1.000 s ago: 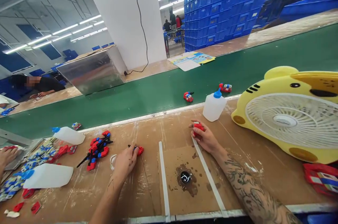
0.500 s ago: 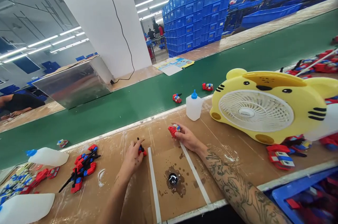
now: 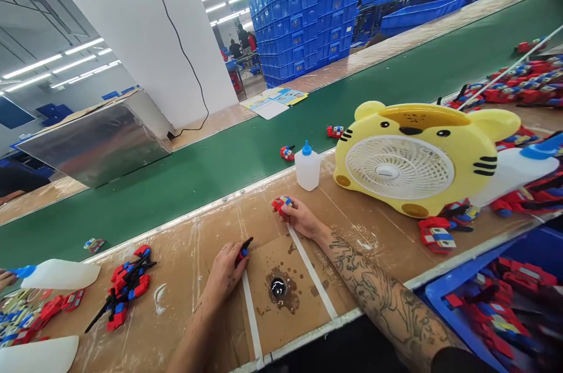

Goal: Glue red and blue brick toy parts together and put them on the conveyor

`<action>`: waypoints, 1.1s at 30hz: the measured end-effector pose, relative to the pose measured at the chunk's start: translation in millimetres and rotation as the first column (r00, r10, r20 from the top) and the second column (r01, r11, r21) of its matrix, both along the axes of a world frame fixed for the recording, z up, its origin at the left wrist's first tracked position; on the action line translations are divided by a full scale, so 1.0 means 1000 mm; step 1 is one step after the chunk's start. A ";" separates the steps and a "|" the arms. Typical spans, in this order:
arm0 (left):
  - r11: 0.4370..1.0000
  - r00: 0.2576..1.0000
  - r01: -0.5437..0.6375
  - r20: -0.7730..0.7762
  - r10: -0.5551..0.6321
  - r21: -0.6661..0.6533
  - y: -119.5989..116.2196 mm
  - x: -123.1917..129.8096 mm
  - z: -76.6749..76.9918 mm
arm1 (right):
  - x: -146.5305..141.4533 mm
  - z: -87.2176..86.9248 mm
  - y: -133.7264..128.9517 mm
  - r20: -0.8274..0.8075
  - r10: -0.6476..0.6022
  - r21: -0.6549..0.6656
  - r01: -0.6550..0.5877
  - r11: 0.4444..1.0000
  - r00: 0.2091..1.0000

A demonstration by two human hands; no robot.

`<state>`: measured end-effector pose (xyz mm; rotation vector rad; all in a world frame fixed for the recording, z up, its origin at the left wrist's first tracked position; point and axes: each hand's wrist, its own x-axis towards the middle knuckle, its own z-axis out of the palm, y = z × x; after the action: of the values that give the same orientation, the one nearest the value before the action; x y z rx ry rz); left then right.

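My right hand is closed on a small red, white and blue plastic toy piece, held above the cardboard-covered bench. To its left, my left hand has its fingers curled round a toy part with a black stick; the rest of that part is mostly hidden by the fingers. Between my forearms, a small dark round cup of shiny liquid sits amid wet spots, flanked by two white tape strips. Beyond my right hand stands a white squeeze bottle with a blue cap.
A yellow animal-faced fan stands at right, near heaped red toys and a blue bin. Toy parts and a lying bottle are at left. A green conveyor belt runs behind. Another person's hand shows at the left edge.
My left hand has lifted the black-stick part slightly and turned it toward the tape strip. The view has shifted to the right; my right hand keeps its hold on the toy piece.
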<state>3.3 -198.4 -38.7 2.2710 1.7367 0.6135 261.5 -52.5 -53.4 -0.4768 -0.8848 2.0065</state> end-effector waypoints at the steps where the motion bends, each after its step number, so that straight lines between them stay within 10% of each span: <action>1: 1.000 1.000 -0.001 0.000 0.001 -0.023 0.002 -0.002 0.004 | -0.001 0.001 0.000 -0.007 -0.001 -0.014 0.001 1.000 1.000; 9: 0.991 0.978 0.052 0.208 -0.026 -0.122 -0.009 0.013 0.040 | -0.002 0.006 -0.002 -0.077 0.085 -0.074 -0.091 0.993 0.993; 17: 0.838 0.835 0.535 -0.086 -0.544 -0.110 -0.040 0.055 0.085 | 0.002 0.007 -0.002 -0.038 0.075 -0.002 -0.076 0.997 0.996; 27: 0.741 0.657 0.655 -0.372 -0.656 -0.148 -0.027 0.077 0.095 | 0.002 0.000 0.002 -0.031 0.059 0.022 -0.059 0.998 0.998; 33: 0.761 0.682 0.631 -0.360 -0.636 -0.151 -0.028 0.077 0.095 | 0.001 0.003 0.001 -0.023 0.054 0.014 -0.053 0.998 0.998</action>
<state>80.0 -226.1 56.2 2.8848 0.9021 -0.0127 262.7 -51.3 -50.5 -0.4254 -0.9047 2.0492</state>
